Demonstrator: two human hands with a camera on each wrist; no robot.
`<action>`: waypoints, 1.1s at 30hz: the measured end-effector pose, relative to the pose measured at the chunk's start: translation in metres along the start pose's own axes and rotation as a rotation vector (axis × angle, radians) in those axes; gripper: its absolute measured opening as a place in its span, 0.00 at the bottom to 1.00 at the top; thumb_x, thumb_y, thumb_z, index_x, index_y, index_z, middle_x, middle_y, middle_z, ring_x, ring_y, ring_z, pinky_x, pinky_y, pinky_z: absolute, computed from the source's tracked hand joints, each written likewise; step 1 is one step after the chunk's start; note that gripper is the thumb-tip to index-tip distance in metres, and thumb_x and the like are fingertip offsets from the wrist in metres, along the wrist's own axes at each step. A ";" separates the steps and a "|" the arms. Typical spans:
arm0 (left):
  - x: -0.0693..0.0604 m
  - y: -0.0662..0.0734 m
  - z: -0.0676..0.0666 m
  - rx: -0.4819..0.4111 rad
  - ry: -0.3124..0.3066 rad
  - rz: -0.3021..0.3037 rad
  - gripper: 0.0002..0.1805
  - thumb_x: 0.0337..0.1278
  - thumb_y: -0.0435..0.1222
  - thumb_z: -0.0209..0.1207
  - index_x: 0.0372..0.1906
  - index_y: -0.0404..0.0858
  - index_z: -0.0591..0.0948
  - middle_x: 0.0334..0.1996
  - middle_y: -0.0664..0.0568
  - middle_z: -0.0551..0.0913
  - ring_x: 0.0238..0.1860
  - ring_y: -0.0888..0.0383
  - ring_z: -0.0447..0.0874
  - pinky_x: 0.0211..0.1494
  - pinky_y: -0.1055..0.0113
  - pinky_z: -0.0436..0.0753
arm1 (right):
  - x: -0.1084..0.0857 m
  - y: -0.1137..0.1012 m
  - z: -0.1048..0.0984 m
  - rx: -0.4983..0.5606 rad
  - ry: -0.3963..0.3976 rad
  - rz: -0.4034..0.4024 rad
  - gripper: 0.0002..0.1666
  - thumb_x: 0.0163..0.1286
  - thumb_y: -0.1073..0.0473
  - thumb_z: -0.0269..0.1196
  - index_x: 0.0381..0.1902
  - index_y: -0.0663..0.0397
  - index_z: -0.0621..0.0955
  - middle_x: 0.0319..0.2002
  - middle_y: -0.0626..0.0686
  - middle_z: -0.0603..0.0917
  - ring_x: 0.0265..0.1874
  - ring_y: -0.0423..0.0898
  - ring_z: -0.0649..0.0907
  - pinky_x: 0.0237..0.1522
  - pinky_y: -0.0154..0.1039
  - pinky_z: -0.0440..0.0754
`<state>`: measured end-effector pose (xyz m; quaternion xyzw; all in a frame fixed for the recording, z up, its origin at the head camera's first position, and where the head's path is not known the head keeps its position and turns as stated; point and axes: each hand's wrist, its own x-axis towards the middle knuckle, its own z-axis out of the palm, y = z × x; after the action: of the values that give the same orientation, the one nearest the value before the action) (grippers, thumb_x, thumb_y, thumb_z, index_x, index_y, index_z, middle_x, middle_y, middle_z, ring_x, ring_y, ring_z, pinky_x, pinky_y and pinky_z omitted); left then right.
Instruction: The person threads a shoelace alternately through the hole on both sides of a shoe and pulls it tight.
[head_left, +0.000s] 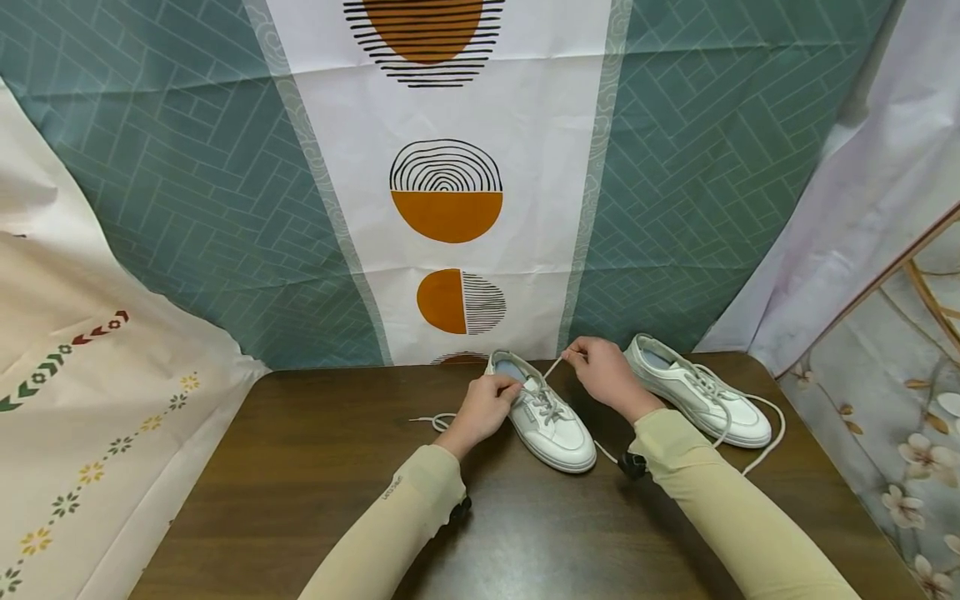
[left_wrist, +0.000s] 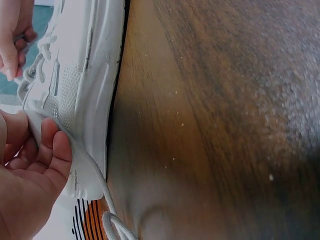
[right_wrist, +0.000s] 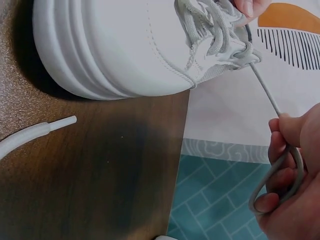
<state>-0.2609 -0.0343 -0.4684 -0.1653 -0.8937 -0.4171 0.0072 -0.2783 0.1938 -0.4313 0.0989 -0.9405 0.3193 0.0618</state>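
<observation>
A white lace-up sneaker (head_left: 564, 439) lies on the table, toe toward me. My left hand (head_left: 482, 410) grips its upper edge beside the tongue, thumb and fingers curled; in the left wrist view a lace (left_wrist: 97, 170) runs out from under those fingers. Exactly what the fingertips pinch is partly hidden. To the sneaker's right, my right hand (head_left: 602, 375) pinches a grey-white shoelace (right_wrist: 265, 90), drawn taut from the top eyelets. Part of that lace loops around the curled fingers (right_wrist: 280, 177) in the right wrist view.
A second white sneaker (head_left: 708, 402) with loose laces rests at the right, close to my right forearm. A lace end with a plastic tip (right_wrist: 62, 123) lies by the toe. The brown table (head_left: 315, 492) meets a patterned cloth (head_left: 525, 167) at its back edge.
</observation>
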 end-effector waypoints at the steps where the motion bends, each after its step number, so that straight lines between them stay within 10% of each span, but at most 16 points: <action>1: 0.000 0.000 0.000 -0.001 -0.002 -0.002 0.11 0.66 0.42 0.52 0.38 0.46 0.85 0.33 0.59 0.85 0.35 0.63 0.77 0.38 0.71 0.76 | 0.000 0.000 0.000 -0.003 0.005 -0.002 0.14 0.71 0.47 0.53 0.29 0.46 0.78 0.21 0.49 0.74 0.16 0.45 0.69 0.19 0.38 0.67; 18: 0.001 0.000 0.003 0.011 0.017 -0.008 0.11 0.65 0.42 0.53 0.38 0.45 0.85 0.33 0.59 0.85 0.35 0.63 0.77 0.38 0.71 0.76 | 0.000 0.008 0.001 0.001 -0.019 0.032 0.12 0.70 0.49 0.55 0.35 0.47 0.81 0.26 0.53 0.80 0.17 0.45 0.69 0.22 0.38 0.68; 33: 0.002 -0.003 -0.010 -0.050 0.084 -0.001 0.13 0.65 0.43 0.53 0.42 0.43 0.85 0.37 0.56 0.85 0.36 0.62 0.78 0.38 0.68 0.77 | -0.005 0.028 -0.009 0.031 0.001 0.093 0.16 0.69 0.54 0.57 0.49 0.56 0.79 0.44 0.55 0.84 0.43 0.52 0.81 0.43 0.48 0.78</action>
<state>-0.2646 -0.0430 -0.4636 -0.1471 -0.8819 -0.4460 0.0403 -0.2793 0.2220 -0.4418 0.0558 -0.9389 0.3365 0.0456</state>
